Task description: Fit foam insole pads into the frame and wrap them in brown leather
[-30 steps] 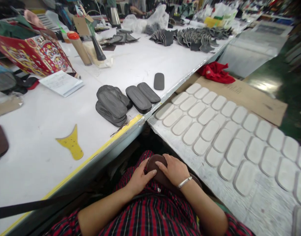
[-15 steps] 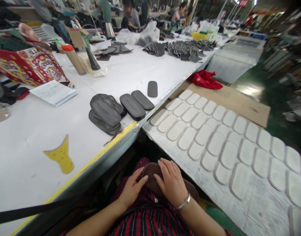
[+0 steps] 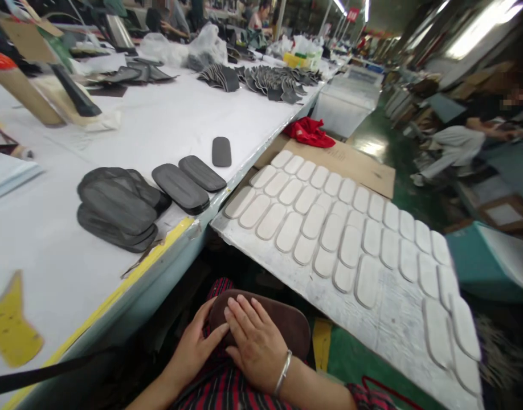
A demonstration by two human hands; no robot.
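A dark brown oblong pad (image 3: 282, 319) with rounded ends lies across my lap. My left hand (image 3: 199, 336) grips its left end, thumb on top and fingers along the far edge. My right hand (image 3: 257, 339) rests flat on the pad's upper face, its fingers stretched out and pointing away from me. It covers part of the pad's left half. On the white table (image 3: 65, 250) ahead to the left are a pile of dark grey oblong pieces (image 3: 116, 199), a smaller stack (image 3: 180, 188) beside it and a single grey piece (image 3: 221, 152).
To the right, a board (image 3: 295, 285) carries rows of white-faced oblong pieces (image 3: 368, 282). A yellow template (image 3: 16, 324) lies at the table's left. Beyond the board are cardboard (image 3: 355, 165) and red cloth (image 3: 310, 132). A seated person (image 3: 453, 142) is at far right.
The view has swung to the right. My right hand has slid leftward along the brown pad and lies flatter, so more of the pad's right part shows. The left hand keeps its hold.
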